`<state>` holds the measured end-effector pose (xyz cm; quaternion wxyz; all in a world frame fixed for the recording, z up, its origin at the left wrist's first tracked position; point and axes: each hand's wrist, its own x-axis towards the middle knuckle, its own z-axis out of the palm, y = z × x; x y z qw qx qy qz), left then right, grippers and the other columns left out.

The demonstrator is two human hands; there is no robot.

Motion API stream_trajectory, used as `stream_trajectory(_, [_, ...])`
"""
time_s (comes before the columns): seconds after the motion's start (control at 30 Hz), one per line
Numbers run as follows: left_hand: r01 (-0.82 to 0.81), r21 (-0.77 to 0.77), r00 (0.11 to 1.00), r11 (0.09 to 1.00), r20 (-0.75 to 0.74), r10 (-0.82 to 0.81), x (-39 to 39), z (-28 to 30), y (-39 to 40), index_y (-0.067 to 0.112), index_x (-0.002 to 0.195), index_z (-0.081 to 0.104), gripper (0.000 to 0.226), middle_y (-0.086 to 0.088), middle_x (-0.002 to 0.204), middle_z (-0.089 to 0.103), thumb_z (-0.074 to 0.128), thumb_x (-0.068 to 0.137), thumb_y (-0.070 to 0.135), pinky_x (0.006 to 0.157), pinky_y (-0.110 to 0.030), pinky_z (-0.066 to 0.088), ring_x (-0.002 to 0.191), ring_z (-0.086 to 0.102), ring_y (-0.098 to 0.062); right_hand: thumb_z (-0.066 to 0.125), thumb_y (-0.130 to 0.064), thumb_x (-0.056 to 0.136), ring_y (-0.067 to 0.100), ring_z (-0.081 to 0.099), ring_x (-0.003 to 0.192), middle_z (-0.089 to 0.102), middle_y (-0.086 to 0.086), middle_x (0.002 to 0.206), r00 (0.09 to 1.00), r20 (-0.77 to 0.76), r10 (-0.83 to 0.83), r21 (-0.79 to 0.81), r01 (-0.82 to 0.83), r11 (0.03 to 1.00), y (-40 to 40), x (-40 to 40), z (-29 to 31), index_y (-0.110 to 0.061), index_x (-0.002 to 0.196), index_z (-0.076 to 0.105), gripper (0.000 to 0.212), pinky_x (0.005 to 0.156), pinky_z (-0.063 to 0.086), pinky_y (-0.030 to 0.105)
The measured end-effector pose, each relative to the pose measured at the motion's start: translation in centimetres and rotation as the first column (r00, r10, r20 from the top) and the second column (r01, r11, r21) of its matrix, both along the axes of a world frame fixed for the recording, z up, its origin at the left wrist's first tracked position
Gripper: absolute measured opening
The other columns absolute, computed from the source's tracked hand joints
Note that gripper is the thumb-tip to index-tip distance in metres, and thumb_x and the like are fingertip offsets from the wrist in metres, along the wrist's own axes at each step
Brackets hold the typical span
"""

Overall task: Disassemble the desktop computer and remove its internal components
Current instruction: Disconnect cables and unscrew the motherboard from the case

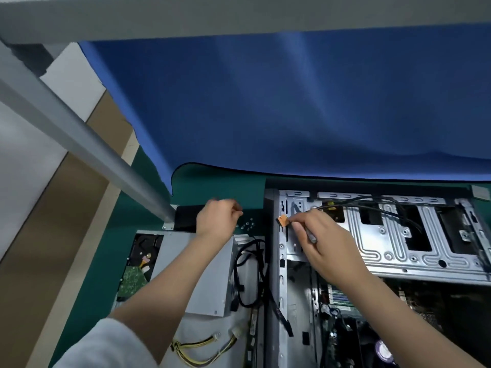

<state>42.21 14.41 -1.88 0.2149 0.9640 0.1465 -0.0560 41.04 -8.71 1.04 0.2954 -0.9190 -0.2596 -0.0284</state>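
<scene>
- Desktop computer case (398, 243), side off, lies at the right of the green mat (127, 227), its far edge close under the hanging blue cloth (265, 102).
- My right hand (321, 235) sits over the case's upper left corner, fingers curled round a slim grey tool (309, 233), fingertips pinching beside a small orange connector (283, 221) at the front rail.
- Black cables (372, 204) run from that hand across the silver drive cage.
- My left hand (218, 217) hovers over the mat just left of the case, fingers curled together; whether it holds something I can't tell.
- A cluster of small screws (247, 225) lies on the mat just beside that hand.
- The grey power supply (202, 274) lies under my left forearm, touching a hard drive (140, 261) on its left.
- A grey table leg (79, 139) meets the mat near the left hand.
- Bare mat shows between the left hand and the cloth's edge.
</scene>
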Motion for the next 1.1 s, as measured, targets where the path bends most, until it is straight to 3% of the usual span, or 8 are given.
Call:
stream_trajectory(0.07, [0.127,0.157,0.991,0.979,-0.055,-0.12,1.2,-1.1,-0.3,0.028,0.104,0.069,0.017,-0.005,0.097,0.063,0.058,0.091,0.028,0.076,-0.03,0.041,0.102,0.054,-0.023,0.03,-0.041,0.099,0.004,0.053,0.084,0.057,-0.013,0.091,1.0,0.022,-0.015,-0.01,0.015,1.0,0.0,-0.2,0.0,-0.023,0.101,0.06,0.036,0.058,0.042,0.018])
stream_trajectory(0.2, [0.31,0.427,0.944,0.849,-0.244,-0.222,3.0,-2.8,-1.1,0.023,0.092,0.065,0.022,0.002,0.08,0.054,0.053,0.084,0.008,0.072,-0.028,0.027,0.097,0.044,-0.022,0.033,-0.038,0.098,0.003,0.053,0.083,0.059,-0.011,0.091,0.996,0.009,-0.094,0.066,0.093,0.993,0.1,0.0,0.2,-0.019,0.1,0.063,0.036,0.062,0.041,0.015])
stream_trajectory(0.47, [0.373,0.493,0.895,0.786,-0.415,-0.164,4.3,-4.2,-1.5,0.022,0.074,0.05,0.018,0.001,0.086,0.047,0.052,0.081,0.005,0.076,-0.03,0.026,0.1,0.039,-0.024,0.035,-0.035,0.098,0.003,0.054,0.084,0.06,-0.012,0.091,0.994,0.025,-0.105,0.068,0.103,0.992,0.0,-0.1,0.1,-0.019,0.097,0.063,0.032,0.067,0.042,0.018])
stream_trajectory(0.57, [0.355,0.482,0.895,0.801,-0.422,-0.142,4.3,-4.5,-1.4,0.022,0.069,0.044,0.022,0.001,0.082,0.042,0.051,0.082,0.006,0.075,-0.03,0.026,0.098,0.038,-0.024,0.034,-0.036,0.098,0.004,0.054,0.085,0.061,-0.012,0.09,0.995,0.035,-0.093,0.043,0.092,0.995,0.0,-0.1,0.1,-0.018,0.097,0.063,0.034,0.067,0.042,0.018])
stream_trajectory(0.77, [0.329,0.402,0.913,0.854,-0.368,-0.179,4.3,-4.1,-1.3,0.022,0.09,0.061,0.02,0.002,0.098,0.058,0.047,0.086,0.008,0.074,-0.029,0.029,0.1,0.042,-0.023,0.033,-0.037,0.098,0.005,0.056,0.083,0.06,-0.011,0.09,0.995,0.035,-0.097,0.037,0.096,0.995,0.0,-0.1,0.2,-0.019,0.098,0.062,0.035,0.064,0.046,0.019])
stream_trajectory(0.9, [0.237,0.265,0.965,0.935,-0.178,-0.194,2.5,-1.7,-0.9,0.026,0.104,0.068,0.026,-0.001,0.104,0.065,0.045,0.093,0.023,0.079,-0.032,0.036,0.104,0.048,-0.026,0.036,-0.039,0.098,-0.002,0.052,0.087,0.059,-0.017,0.095,0.988,-0.062,-0.144,0.154,0.152,0.976,-0.3,-0.1,0.2,-0.022,0.102,0.062,0.031,0.069,0.042,0.012])
stream_trajectory(1.0, [0.174,0.133,0.985,0.976,-0.021,-0.173,0.0,0.8,-1.4,0.026,0.1,0.071,0.02,0.003,0.103,0.067,0.052,0.093,0.029,0.085,-0.032,0.038,0.104,0.053,-0.023,0.04,-0.038,0.098,-0.005,0.054,0.088,0.059,-0.024,0.094,0.956,-0.229,-0.181,0.318,0.249,0.915,-0.8,-0.2,0.9,-0.029,0.104,0.061,0.024,0.073,0.041,0.013])
stream_trajectory(1.1, [0.23,-0.067,0.97,0.971,0.097,-0.223,-2.9,3.4,-2.7,0.021,0.094,0.072,0.014,0.005,0.096,0.066,0.059,0.092,0.026,0.087,-0.031,0.043,0.098,0.056,-0.018,0.042,-0.043,0.097,-0.004,0.056,0.075,0.06,-0.024,0.081,0.94,-0.292,-0.174,0.414,0.288,0.863,-2.1,-1.5,1.7,-0.039,0.098,0.059,0.017,0.064,0.039,0.012])
